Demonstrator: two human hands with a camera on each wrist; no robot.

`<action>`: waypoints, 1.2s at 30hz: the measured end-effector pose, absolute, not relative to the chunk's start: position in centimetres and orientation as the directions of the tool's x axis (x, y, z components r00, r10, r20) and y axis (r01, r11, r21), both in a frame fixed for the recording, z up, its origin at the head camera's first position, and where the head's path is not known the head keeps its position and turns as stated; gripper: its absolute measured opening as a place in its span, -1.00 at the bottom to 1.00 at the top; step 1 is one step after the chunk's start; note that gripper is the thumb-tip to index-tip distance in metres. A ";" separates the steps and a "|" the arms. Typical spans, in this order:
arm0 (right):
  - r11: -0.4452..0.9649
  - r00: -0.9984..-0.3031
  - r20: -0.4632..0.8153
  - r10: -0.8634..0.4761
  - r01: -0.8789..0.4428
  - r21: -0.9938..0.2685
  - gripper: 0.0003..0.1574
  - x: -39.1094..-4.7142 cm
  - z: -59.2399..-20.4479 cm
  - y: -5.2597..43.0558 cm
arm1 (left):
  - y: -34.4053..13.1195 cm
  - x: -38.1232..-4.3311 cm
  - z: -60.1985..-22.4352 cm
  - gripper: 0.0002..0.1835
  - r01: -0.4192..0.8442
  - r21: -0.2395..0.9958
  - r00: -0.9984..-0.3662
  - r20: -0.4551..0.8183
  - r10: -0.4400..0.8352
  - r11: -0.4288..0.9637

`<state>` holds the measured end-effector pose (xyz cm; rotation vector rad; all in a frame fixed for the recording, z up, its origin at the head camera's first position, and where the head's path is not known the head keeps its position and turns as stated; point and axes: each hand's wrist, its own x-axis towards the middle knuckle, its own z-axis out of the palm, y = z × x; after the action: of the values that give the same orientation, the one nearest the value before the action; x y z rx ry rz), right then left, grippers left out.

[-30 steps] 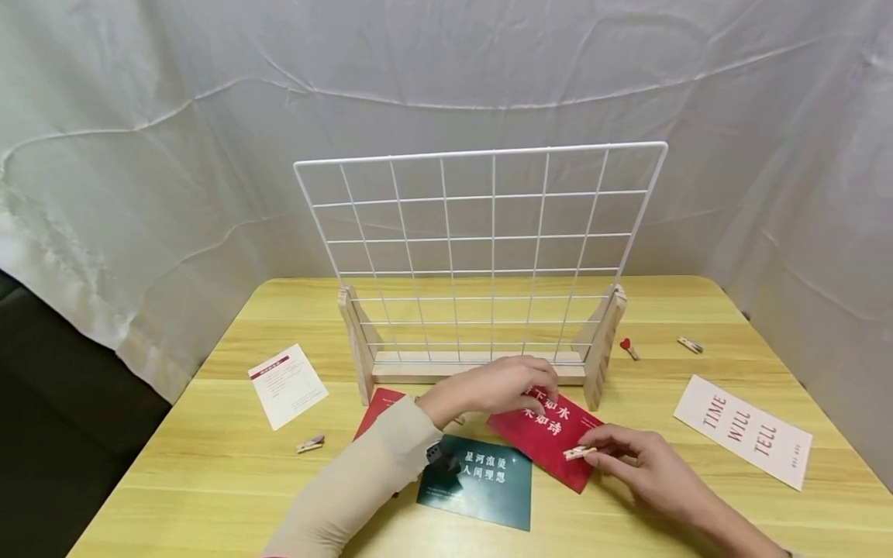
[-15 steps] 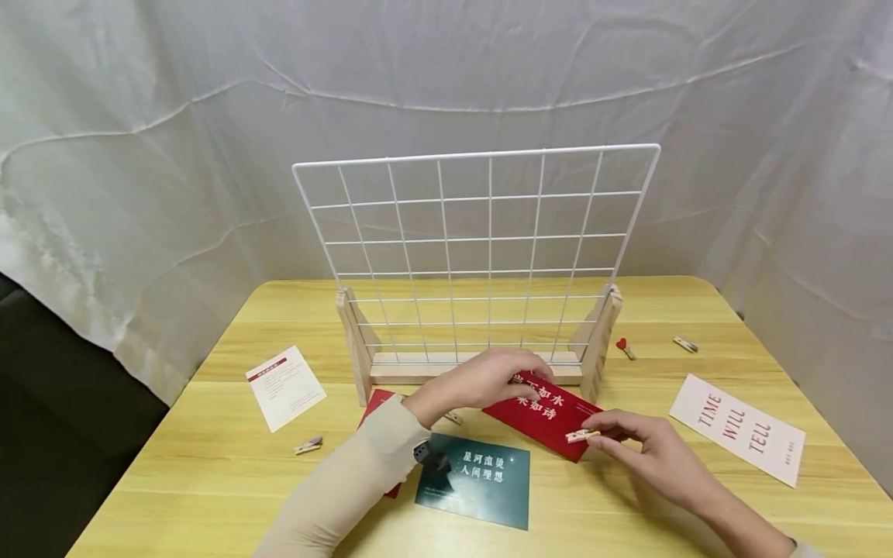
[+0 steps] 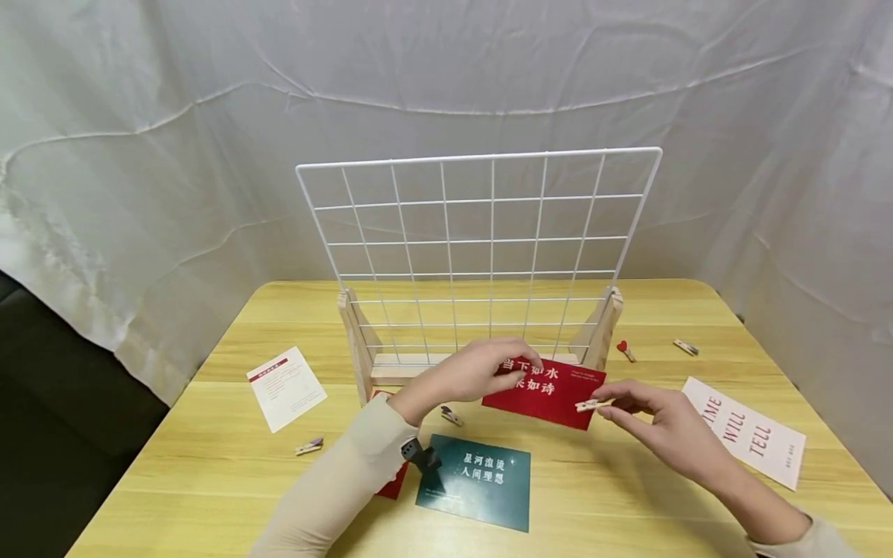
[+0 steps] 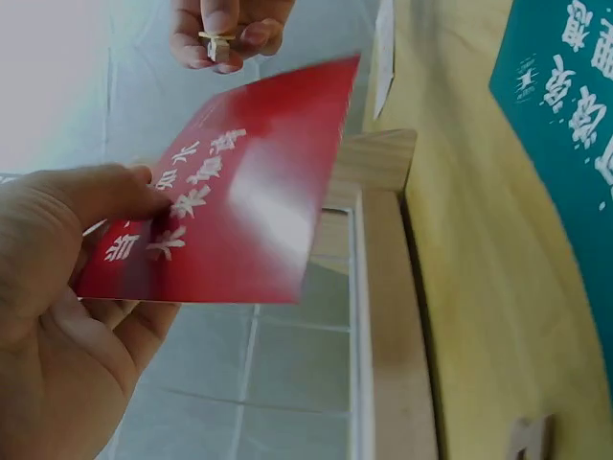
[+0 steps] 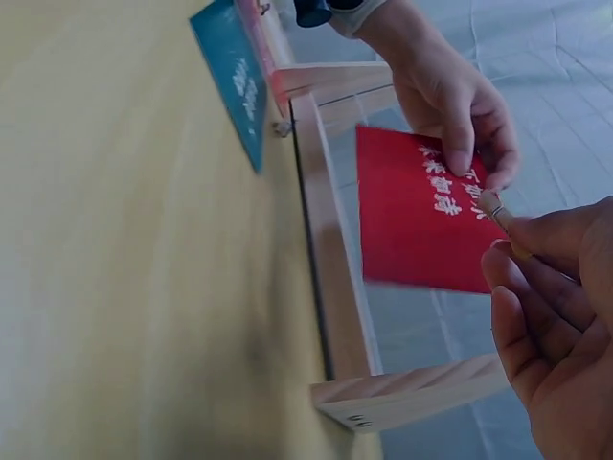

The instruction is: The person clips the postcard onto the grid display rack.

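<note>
One red card [image 3: 547, 407] is pinched in the fingers [image 4: 115, 196] of the left hand [image 3: 481, 370]; the right hand [image 3: 666, 426] pinches a wooden clothespin [image 3: 589, 404] nearby.

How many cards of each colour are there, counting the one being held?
Red: 2 (held card in the left hand; half-hidden card behind the left sleeve)
Teal: 1 (star card)
Whitish: 2 (TIME WILL TELL card; red-banded card)
Total: 5 cards in view

Right hand [image 5: 565, 326] pinched a clothespin [image 5: 500, 215] near the red card [image 5: 407, 230] gripped by left hand [image 5: 448, 96]; teal card [image 5: 228, 75] lay on table [image 5: 144, 249].
</note>
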<state>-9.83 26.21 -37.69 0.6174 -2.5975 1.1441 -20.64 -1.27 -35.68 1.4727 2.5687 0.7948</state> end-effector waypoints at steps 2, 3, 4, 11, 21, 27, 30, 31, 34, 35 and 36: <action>0.612 -0.878 0.387 -0.280 -0.474 -0.633 -0.70 -10.1 -37.2 26.2 | -1.6 -20.7 -35.4 -0.66 0.797 0.458 -0.526 0.209 0.824 0.393; 0.615 -0.877 0.391 -0.279 -0.476 -0.629 -0.70 -10.2 -36.9 26.2 | -1.7 -20.8 -35.3 -0.64 0.805 0.450 -0.522 0.225 0.823 0.387; 0.618 -0.876 0.393 -0.278 -0.477 -0.626 -0.69 -10.3 -36.6 26.2 | -1.8 -20.8 -35.2 -0.61 0.808 0.446 -0.522 0.236 0.820 0.385; 0.634 -0.852 0.437 -0.288 -0.511 -0.580 -0.67 -11.1 -35.1 26.1 | -2.5 -21.0 -34.2 -0.53 0.825 0.425 -0.520 0.316 0.794 0.372; 0.622 -0.800 0.516 -0.306 -0.578 -0.527 -0.66 -12.2 -32.5 25.9 | -3.0 -21.2 -32.9 -0.56 0.875 0.353 -0.472 0.472 0.745 0.331; 0.629 -0.775 0.533 -0.340 -0.609 -0.483 -0.68 -12.9 -30.8 25.3 | -3.3 -21.4 -32.1 -0.54 0.909 0.267 -0.416 0.561 0.716 0.319; 0.618 -0.741 0.558 -0.373 -0.647 -0.447 -0.63 -13.3 -30.0 24.9 | -3.4 -21.6 -31.5 -0.54 0.916 0.237 -0.400 0.594 0.698 0.323; 0.611 -0.729 0.568 -0.382 -0.660 -0.436 -0.60 -13.5 -29.7 24.8 | -3.5 -21.7 -31.3 -0.55 0.918 0.229 -0.394 0.604 0.693 0.323; 0.600 -0.702 0.592 -0.396 -0.686 -0.412 -0.57 -13.8 -28.9 24.5 | -3.6 -21.9 -30.6 -0.57 0.924 0.209 -0.378 0.630 0.679 0.321; 0.598 -0.694 0.600 -0.399 -0.692 -0.403 -0.56 -14.0 -28.6 24.4 | -3.7 -21.9 -30.4 -0.59 0.925 0.205 -0.375 0.634 0.676 0.321; 0.597 -0.687 0.606 -0.402 -0.698 -0.396 -0.55 -14.1 -28.3 24.3 | -3.7 -22.0 -30.2 -0.59 0.924 0.205 -0.376 0.637 0.672 0.322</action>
<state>-14.06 24.28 -28.31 0.8751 -2.3669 0.8685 -21.97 -3.72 -30.22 1.8859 2.8843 1.0298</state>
